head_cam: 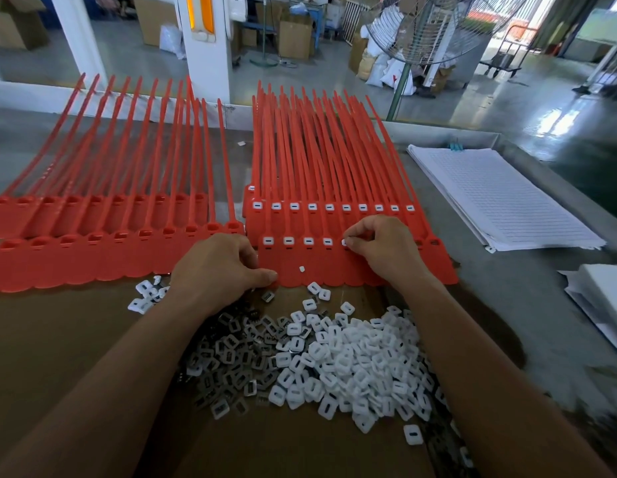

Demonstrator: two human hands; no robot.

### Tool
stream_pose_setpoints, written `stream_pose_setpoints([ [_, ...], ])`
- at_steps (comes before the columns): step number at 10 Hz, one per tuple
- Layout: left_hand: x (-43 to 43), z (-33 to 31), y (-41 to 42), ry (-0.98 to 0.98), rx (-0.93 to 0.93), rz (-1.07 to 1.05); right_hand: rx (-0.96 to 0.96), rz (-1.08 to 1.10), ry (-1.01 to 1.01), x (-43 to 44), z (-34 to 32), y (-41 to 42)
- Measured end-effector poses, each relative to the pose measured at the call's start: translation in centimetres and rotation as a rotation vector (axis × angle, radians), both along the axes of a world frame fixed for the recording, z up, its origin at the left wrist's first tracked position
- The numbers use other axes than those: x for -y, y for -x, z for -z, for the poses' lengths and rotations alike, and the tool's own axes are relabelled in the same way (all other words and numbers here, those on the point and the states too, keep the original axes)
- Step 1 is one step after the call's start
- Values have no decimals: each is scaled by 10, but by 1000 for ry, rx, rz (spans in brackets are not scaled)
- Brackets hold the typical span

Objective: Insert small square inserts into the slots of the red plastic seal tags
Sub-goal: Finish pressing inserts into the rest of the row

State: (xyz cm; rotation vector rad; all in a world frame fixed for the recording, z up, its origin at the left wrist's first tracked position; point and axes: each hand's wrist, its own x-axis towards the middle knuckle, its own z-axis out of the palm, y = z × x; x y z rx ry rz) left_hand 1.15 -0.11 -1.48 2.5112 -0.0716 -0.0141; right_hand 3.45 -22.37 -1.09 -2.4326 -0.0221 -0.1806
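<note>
Factory floor with cartons and a wire-guard fan (434,29) lies beyond the grey table (489,305).

Head view, the only view on file. On the right hand (386,246) the fingers (357,236) are curled, and their tips pinch one white insert (345,242) at the fifth slot of the front strip of red seal tags (334,274). Four slots to the left of those fingertips carry inserts. Slots to their right are partly hidden by the hand, and the end one shows empty. In the row behind the fingers, ten filled slots are visible.

On the left hand (214,267) the fingers are curled with the thumb on top, gripping the near left corner of the same strip.

One loose insert (302,269) lies on the strip between the two hands. A pile of white inserts (351,357) lies on brown cardboard (76,357), nearer the person than the fingers and between the forearms. Darker metal pieces (231,357) are mixed in at its left side. Two rows of unfilled red tags (76,260) lie left of the left hand, open slots showing. A stack of ruled paper (500,198) lies well to the right of the right fingers.
</note>
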Motion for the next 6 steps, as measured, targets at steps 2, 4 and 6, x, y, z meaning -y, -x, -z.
stream_pose_setpoints([
  [2,0,0,0,4,-5,-7,10,-16,32,0,0,-1],
  [4,0,0,1,7,-7,-12,-32,-31,23,1,-1,-2],
  [6,0,1,-1,2,9,-13,-32,-29,33,2,-1,-3],
])
